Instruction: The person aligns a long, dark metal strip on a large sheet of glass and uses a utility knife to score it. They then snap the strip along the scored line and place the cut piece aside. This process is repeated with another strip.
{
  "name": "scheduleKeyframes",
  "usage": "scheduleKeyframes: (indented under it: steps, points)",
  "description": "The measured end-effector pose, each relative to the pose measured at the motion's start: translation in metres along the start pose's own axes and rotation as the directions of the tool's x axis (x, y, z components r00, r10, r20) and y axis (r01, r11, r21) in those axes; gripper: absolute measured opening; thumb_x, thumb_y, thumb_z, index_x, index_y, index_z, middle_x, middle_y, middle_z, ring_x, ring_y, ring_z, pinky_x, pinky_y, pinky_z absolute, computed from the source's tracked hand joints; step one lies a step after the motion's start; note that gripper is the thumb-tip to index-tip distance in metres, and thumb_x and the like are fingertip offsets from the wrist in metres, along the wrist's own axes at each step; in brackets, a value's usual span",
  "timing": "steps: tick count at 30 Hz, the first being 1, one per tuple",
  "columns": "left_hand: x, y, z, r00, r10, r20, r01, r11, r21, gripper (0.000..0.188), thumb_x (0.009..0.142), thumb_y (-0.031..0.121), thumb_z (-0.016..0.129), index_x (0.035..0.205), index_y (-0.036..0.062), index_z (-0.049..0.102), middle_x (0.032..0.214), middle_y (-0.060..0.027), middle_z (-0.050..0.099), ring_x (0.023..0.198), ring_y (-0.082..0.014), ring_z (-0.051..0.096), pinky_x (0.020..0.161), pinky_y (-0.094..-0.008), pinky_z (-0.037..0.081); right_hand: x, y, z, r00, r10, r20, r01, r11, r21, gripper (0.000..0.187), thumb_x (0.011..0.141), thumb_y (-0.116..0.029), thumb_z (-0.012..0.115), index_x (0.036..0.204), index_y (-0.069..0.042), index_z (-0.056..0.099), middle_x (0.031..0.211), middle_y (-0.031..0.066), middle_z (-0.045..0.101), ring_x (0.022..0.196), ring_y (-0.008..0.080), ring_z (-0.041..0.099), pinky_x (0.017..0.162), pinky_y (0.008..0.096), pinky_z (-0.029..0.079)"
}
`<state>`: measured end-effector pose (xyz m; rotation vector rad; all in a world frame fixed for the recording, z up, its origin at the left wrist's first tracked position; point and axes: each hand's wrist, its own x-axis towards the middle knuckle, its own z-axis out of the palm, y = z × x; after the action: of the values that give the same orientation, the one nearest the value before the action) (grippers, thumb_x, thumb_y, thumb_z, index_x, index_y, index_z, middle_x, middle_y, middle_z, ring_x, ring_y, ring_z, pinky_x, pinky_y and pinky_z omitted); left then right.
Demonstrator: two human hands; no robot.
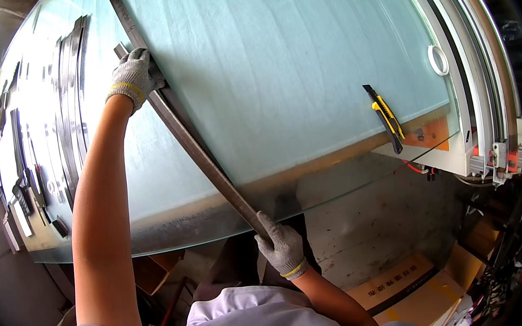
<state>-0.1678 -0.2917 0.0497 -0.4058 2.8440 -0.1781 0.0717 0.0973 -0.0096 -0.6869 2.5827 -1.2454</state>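
A long dark strip (197,150), which looks like metal, slants across the glass-topped table (276,70) and past its near edge. My left hand (133,79), in a grey knit glove with a yellow cuff line, is closed round the strip's far part. A second dark strip (128,19) sticks out beyond that hand; how the two meet is hidden under the glove. My right hand (282,246), gloved alike, grips the near end of the long strip just off the table edge, close to my body.
Several dark strips (72,82) and small pieces lie at the table's left. A black and yellow utility knife (386,118) rests at the right, near a white ring (437,60). White rails (453,28) bound the right side. Below stands a cardboard box (407,288).
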Motion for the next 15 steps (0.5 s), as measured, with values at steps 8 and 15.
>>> scheduleKeyframes:
  steps: [8, 15]
  points:
    - [0.0003, -0.0019, 0.0044, 1.0, -0.001, -0.021, 0.001, 1.0, 0.026, 0.079, 0.078, 0.029, 0.083, 0.144, 0.0036, 0.048, 0.151, -0.013, 0.046, 0.135, -0.0353, 0.047, 0.113, -0.0413, 0.044, -0.0013, 0.0025, 0.0013, 1.0, -0.009, -0.001, 0.009, 1.0, 0.001, 0.064, 0.079, -0.013, 0.077, 0.139, -0.009, 0.056, 0.076, 0.0129, 0.061, 0.064, 0.0327, 0.059, 0.062, 0.0427, 0.05]
    - [0.0008, -0.0038, 0.0061, 1.0, 0.003, -0.021, -0.003, 1.0, 0.01, 0.079, 0.078, 0.028, 0.083, 0.144, 0.0033, 0.047, 0.151, -0.0128, 0.046, 0.135, -0.0352, 0.048, 0.113, -0.0408, 0.044, -0.0009, 0.0011, 0.0003, 1.0, 0.0, 0.008, 0.0, 1.0, 0.005, 0.063, 0.079, -0.013, 0.077, 0.139, -0.009, 0.056, 0.078, 0.0132, 0.062, 0.065, 0.0329, 0.059, 0.062, 0.0428, 0.05]
